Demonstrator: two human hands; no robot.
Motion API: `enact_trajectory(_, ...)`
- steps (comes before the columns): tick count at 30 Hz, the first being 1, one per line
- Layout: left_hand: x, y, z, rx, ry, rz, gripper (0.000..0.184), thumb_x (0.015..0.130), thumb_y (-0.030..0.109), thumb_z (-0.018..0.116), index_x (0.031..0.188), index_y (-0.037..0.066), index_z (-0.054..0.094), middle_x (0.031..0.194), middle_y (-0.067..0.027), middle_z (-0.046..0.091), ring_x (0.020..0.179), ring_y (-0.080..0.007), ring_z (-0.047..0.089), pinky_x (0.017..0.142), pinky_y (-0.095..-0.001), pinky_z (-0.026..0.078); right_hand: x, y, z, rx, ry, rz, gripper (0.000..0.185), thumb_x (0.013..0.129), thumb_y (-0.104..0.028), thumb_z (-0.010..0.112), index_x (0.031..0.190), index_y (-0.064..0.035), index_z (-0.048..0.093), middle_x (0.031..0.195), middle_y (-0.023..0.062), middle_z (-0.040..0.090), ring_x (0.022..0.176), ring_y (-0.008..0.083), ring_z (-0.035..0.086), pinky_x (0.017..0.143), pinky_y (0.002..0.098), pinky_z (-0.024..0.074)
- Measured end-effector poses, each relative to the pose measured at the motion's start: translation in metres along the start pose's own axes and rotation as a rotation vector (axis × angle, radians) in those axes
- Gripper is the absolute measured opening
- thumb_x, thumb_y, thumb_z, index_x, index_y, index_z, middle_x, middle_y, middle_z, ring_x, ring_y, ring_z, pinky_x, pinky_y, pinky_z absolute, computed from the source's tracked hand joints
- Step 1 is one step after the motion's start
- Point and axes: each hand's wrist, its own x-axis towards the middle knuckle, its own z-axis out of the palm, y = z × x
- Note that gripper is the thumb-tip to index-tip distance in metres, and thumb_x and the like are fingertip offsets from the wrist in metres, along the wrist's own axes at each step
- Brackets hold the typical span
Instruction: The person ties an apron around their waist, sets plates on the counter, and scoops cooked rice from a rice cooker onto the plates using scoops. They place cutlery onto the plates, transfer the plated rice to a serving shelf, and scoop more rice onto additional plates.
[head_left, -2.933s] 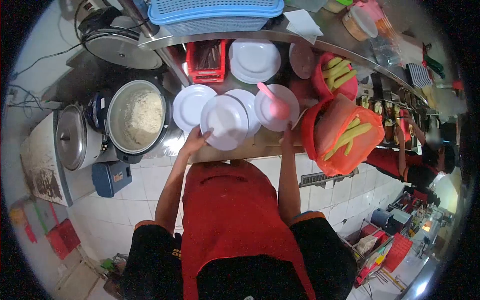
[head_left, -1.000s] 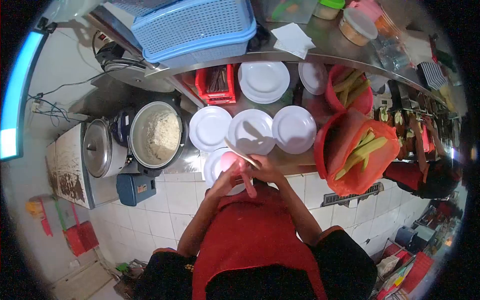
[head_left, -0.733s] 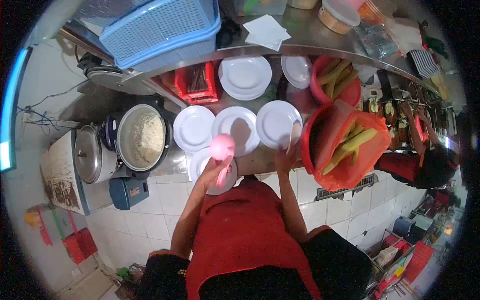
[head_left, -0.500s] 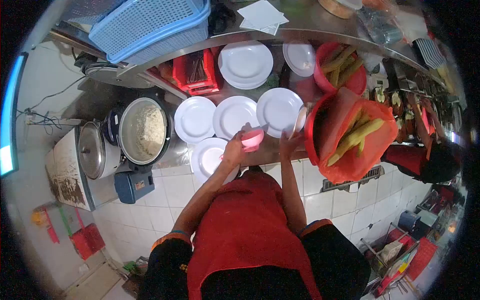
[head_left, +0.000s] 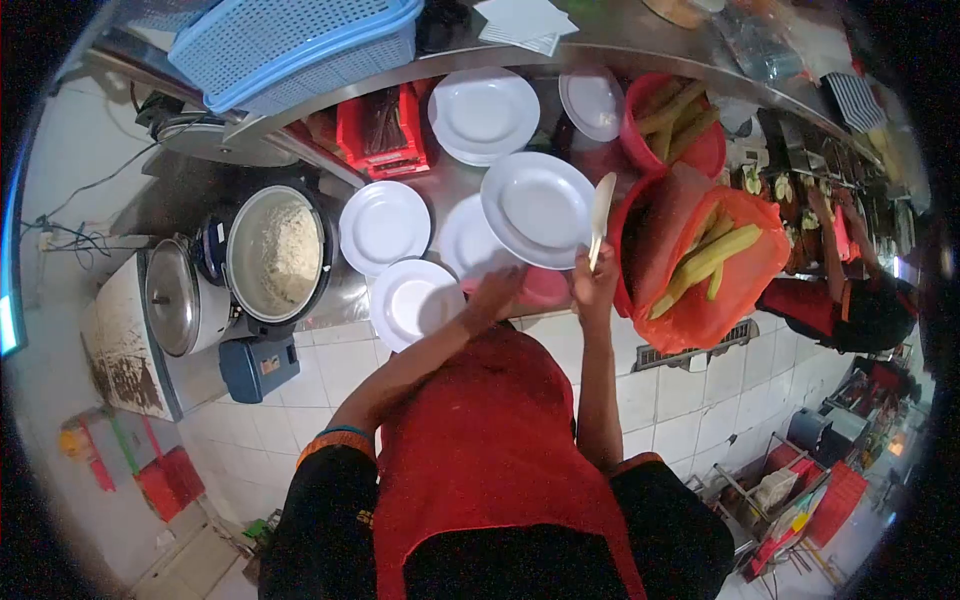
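My left hand (head_left: 494, 297) is closed on a pink ladle (head_left: 544, 287), its bowl at the counter's front edge. In my right hand (head_left: 597, 278) is a cream-coloured flat paddle (head_left: 602, 212), pointing up. The right fingers also meet the rim of a white plate (head_left: 538, 210), which overlaps another white plate (head_left: 468, 240); whether they grip it is hard to tell. Two more white plates lie to the left, one (head_left: 385, 228) farther back and one (head_left: 416, 305) near the front edge. Stacked white plates (head_left: 484, 112) sit behind.
An open pot of white rice (head_left: 290, 245) stands left, beside a lidded pot (head_left: 172, 298). Right are a red bag (head_left: 735, 290) and a pink bowl (head_left: 706, 150) with long yellowish pieces. A metal shelf (head_left: 640, 55) overhangs the back. A co-worker (head_left: 835, 310) is far right.
The pink ladle has moved down and right with my left hand. The paddle, earlier lower, now points up in my right hand. The right-hand plate has shifted left over its neighbour.
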Motion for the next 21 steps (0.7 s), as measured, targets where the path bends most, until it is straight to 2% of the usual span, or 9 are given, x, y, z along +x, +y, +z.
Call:
enact_trajectory(2, 0.002, 0.019, 0.009, -0.176, -0.102, 0.080, 0.049, 0.079, 0.012, 0.057, 0.123, -0.007, 0.044, 0.103, -0.0257, 0.058, 0.085, -0.0424, 0.060, 0.075, -0.0471, 0.049, 0.011, -0.009, -0.006, -0.092, -0.079, -0.020, 0.011, 0.092, -0.010, 0.055, 0.098, -0.0030, 0.050, 0.074, -0.0032, 0.052, 0.065, 0.0034, 0.044, 0.055, 0.0213, 0.0349)
enact_trajectory(4, 0.002, 0.027, 0.017, -0.168, -0.183, 0.074, 0.045, 0.081, 0.013, 0.055, 0.121, -0.007, 0.047, 0.101, -0.0264, 0.059, 0.087, -0.0414, 0.060, 0.075, -0.0466, 0.049, 0.024, -0.005, -0.018, -0.223, -0.164, -0.011, 0.013, 0.092, -0.012, 0.057, 0.100, -0.0043, 0.050, 0.075, -0.0031, 0.051, 0.066, 0.0033, 0.043, 0.057, 0.0219, 0.0359)
enact_trajectory(6, 0.002, 0.030, 0.016, -0.167, -0.265, 0.069, 0.041, 0.083, 0.013, 0.052, 0.119, -0.007, 0.049, 0.099, -0.0271, 0.059, 0.088, -0.0403, 0.061, 0.076, -0.0462, 0.049, 0.038, 0.021, -0.020, -0.352, -0.210, -0.106, 0.015, 0.091, -0.012, 0.056, 0.101, -0.0027, 0.050, 0.081, 0.0042, 0.058, 0.072, 0.0094, 0.052, 0.060, 0.0277, 0.0416)
enact_trajectory(8, 0.002, 0.027, 0.012, -0.154, -0.458, 0.023, 0.038, 0.085, 0.014, 0.053, 0.117, -0.005, 0.051, 0.100, -0.0258, 0.061, 0.091, -0.0385, 0.062, 0.076, -0.0449, 0.049, 0.050, 0.040, -0.015, -0.340, -0.290, -0.034, 0.014, 0.090, -0.010, 0.057, 0.100, -0.0032, 0.050, 0.081, 0.0042, 0.058, 0.072, 0.0105, 0.053, 0.061, 0.0284, 0.0420)
enact_trajectory(12, -0.008, 0.022, 0.000, 0.115, -0.391, 0.197, 0.042, 0.084, 0.015, 0.051, 0.124, 0.001, 0.051, 0.094, -0.0155, 0.065, 0.083, -0.0292, 0.067, 0.068, -0.0407, 0.053, 0.055, 0.052, 0.016, -0.331, -0.429, 0.006, 0.014, 0.085, -0.006, 0.059, 0.097, -0.0027, 0.052, 0.079, 0.0061, 0.058, 0.072, 0.0146, 0.054, 0.064, 0.0309, 0.0438)
enact_trajectory(15, -0.009, 0.025, -0.031, -0.087, -0.337, 0.146, 0.040, 0.086, 0.015, 0.050, 0.122, 0.000, 0.051, 0.098, -0.0189, 0.064, 0.089, -0.0330, 0.065, 0.074, -0.0425, 0.053, 0.062, 0.054, 0.050, -0.449, -0.491, -0.028, 0.014, 0.083, -0.006, 0.060, 0.095, -0.0016, 0.054, 0.078, 0.0068, 0.057, 0.073, 0.0167, 0.054, 0.067, 0.0315, 0.0447)
enact_trajectory(18, -0.024, 0.015, -0.047, -0.338, -0.435, -0.122, 0.039, 0.085, 0.013, 0.050, 0.121, -0.001, 0.050, 0.108, -0.0219, 0.061, 0.095, -0.0375, 0.063, 0.082, -0.0430, 0.050, 0.067, 0.059, 0.078, -0.431, -0.585, -0.032, 0.014, 0.084, -0.007, 0.061, 0.095, -0.0012, 0.055, 0.077, 0.0065, 0.058, 0.073, 0.0164, 0.055, 0.068, 0.0314, 0.0450)
enact_trajectory(20, -0.050, 0.002, -0.061, -0.570, -0.296, -0.194, 0.044, 0.089, 0.019, 0.049, 0.128, -0.001, 0.047, 0.115, -0.0226, 0.060, 0.105, -0.0360, 0.059, 0.095, -0.0402, 0.044, 0.069, 0.062, 0.092, -0.417, -0.624, -0.033, 0.015, 0.084, -0.009, 0.064, 0.094, -0.0007, 0.056, 0.076, 0.0064, 0.058, 0.073, 0.0158, 0.055, 0.068, 0.0316, 0.0452)
enact_trajectory(21, -0.065, -0.005, -0.063, -0.572, -0.295, -0.199, 0.044, 0.089, 0.019, 0.049, 0.128, -0.001, 0.047, 0.115, -0.0226, 0.060, 0.105, -0.0360, 0.059, 0.095, -0.0402, 0.044, 0.070, 0.063, 0.097, -0.439, -0.636, 0.015, 0.018, 0.084, -0.013, 0.066, 0.094, -0.0006, 0.057, 0.077, 0.0086, 0.060, 0.073, 0.0158, 0.057, 0.068, 0.0315, 0.0455)
